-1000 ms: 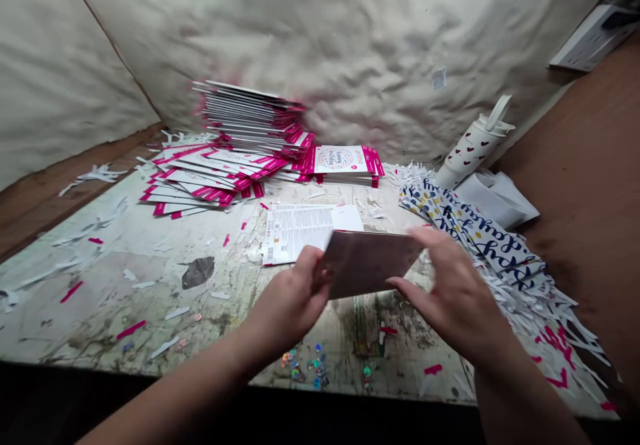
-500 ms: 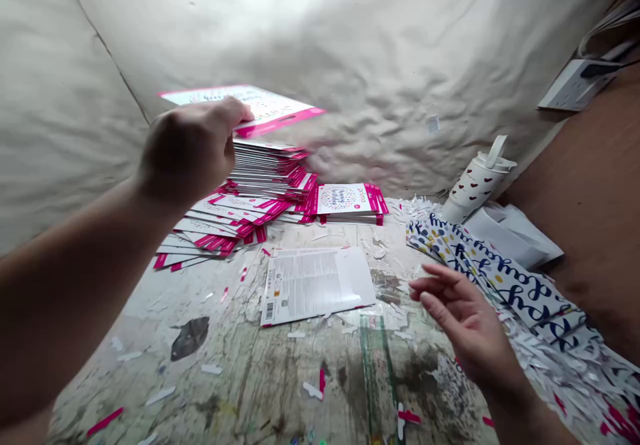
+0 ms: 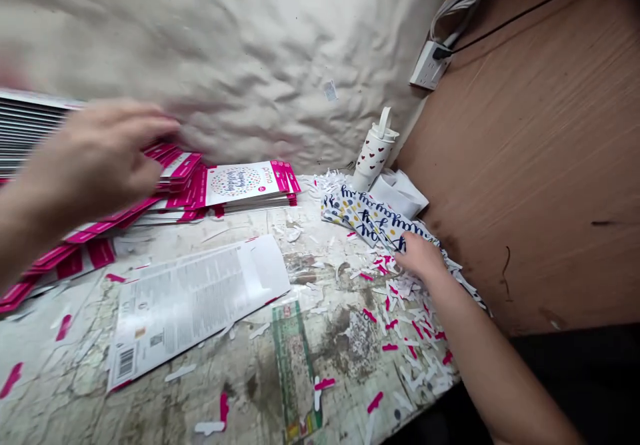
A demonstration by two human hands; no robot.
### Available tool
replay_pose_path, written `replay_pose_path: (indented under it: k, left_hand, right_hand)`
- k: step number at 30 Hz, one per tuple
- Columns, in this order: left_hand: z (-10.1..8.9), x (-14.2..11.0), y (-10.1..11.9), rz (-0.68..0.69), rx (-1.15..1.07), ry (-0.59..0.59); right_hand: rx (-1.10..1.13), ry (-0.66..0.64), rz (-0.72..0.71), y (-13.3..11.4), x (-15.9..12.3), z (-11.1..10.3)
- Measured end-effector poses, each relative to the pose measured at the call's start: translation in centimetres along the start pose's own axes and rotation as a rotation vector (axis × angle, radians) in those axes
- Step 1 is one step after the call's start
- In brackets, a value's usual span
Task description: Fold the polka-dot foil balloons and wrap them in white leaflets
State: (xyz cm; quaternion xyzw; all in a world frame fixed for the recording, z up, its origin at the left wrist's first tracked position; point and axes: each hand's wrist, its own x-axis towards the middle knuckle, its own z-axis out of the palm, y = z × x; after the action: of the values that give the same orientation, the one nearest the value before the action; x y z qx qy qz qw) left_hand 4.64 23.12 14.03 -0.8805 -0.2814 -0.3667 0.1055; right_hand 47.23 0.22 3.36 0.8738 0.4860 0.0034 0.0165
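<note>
left hand (image 3: pixel 100 158): open, blurred, nothing visibly held, just over pink-edged card stack (image 3: pixel 30 128) | right hand (image 3: pixel 420 258): fingers curled on navy-script strips (image 3: pixel 380 221), grip unclear | worktop (image 3: pixel 75 378): "happy birthday" card (image 3: pixel 245 183), barcoded leaflet (image 3: pixel 195 311) | handling: light fingertip contact protects card edges

A paper-goods workshop: stained workbench (image 3: pixel 240 378), shredded offcuts (image 3: pixel 410 331), stacked printed cards (image 3: pixel 245 185).
</note>
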Motion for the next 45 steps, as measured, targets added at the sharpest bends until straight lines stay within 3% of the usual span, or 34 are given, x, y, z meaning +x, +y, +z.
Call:
replay_pose_path:
  k: [3,5,8,10,14,18,20,22,24,26,27,28,30,31,32,34,36,37,40,42,45]
  left_hand:
    - [-0.2,-3.9,10.5,-0.039,-0.206,-0.239]
    - [0.3,-6.7,15.3,-0.149,-0.447,-0.466]
    - [2.0,-9.5,19.6,-0.438,-0.831,-0.736]
    - [3.3,-10.1,21.4,-0.587,-1.034,-0.793]
    - [5.0,-9.9,24.3,-0.760,-1.351,-0.790]
    - [5.1,-9.6,26.0,-0.957,-1.525,-0.799]
    - [4.9,-9.2,26.4,-1.058,-1.565,-0.779]
    - [4.9,-8.6,26.8,-1.143,-1.619,-0.677]
    - [5.0,-8.1,27.2,-1.168,-1.711,-0.506]
    - [5.0,-8.0,27.4,-1.147,-1.800,-0.340]
    - [4.8,-8.2,27.5,-1.137,-1.823,-0.296]
    - [4.4,-8.5,27.4,-1.128,-1.829,-0.294]
    - [3.2,-9.4,26.7,-1.090,-1.799,-0.413]
    - [2.6,-9.9,26.0,-1.039,-1.772,-0.522]
    - [1.9,-10.5,25.1,-0.960,-1.733,-0.639]
    - [1.1,-11.5,22.3,-0.762,-1.586,-0.784]
    - [0.8,-12.6,18.9,-0.598,-1.267,-0.782]
    - [0.9,-13.3,17.4,-0.544,-1.031,-0.757]
    - [0.8,-16.0,15.8,-0.447,-0.343,-0.822]
    - [0.1,-17.6,17.9,-0.366,-0.122,-0.945]
    - [-1.1,-18.0,22.5,-0.258,-0.008,-1.096]
  right_hand:
    - [-0.086,-0.089,0.028,1.5,2.1,0.2]
    - [-0.116,-0.106,0.024,1.9,2.8,0.3]
    - [-0.131,-0.126,0.005,2.0,3.0,0.7]
    - [-0.137,-0.137,-0.004,1.9,3.1,1.0]
    - [-0.131,-0.115,-0.026,2.1,3.3,1.2]
    - [-0.086,-0.012,-0.038,2.2,2.9,-0.9]
    - [-0.055,0.094,-0.034,0.9,1.3,-2.2]
    - [-0.022,0.203,-0.065,-1.9,-1.9,-3.2]
    - [0.045,0.262,-0.215,-5.3,-6.3,-3.6]
    - [0.264,0.278,-0.638,-8.1,-10.8,-3.6]
    - [0.401,0.292,-0.767,-8.8,-12.6,-3.5]
    - [0.564,0.320,-0.780,-9.1,-13.9,-3.4]
    - [0.905,0.312,-0.608,-8.5,-15.0,-3.1]
    - [1.035,0.232,-0.526,-7.9,-14.9,-2.8]
    - [1.152,0.072,-0.485,-7.3,-14.5,-2.4]
    - [1.336,-0.402,-0.476,-6.5,-13.6,-1.4]
    - [1.502,-0.780,-0.367,-6.3,-12.9,-0.5]
    - [1.584,-0.847,-0.260,-6.4,-12.6,-0.2]
    - [1.734,-0.669,0.004,-6.8,-11.7,0.5]
    - [1.741,-0.606,0.043,-7.1,-10.7,1.0]
    - [1.535,-0.522,-0.017,-7.9,-9.2,2.1]
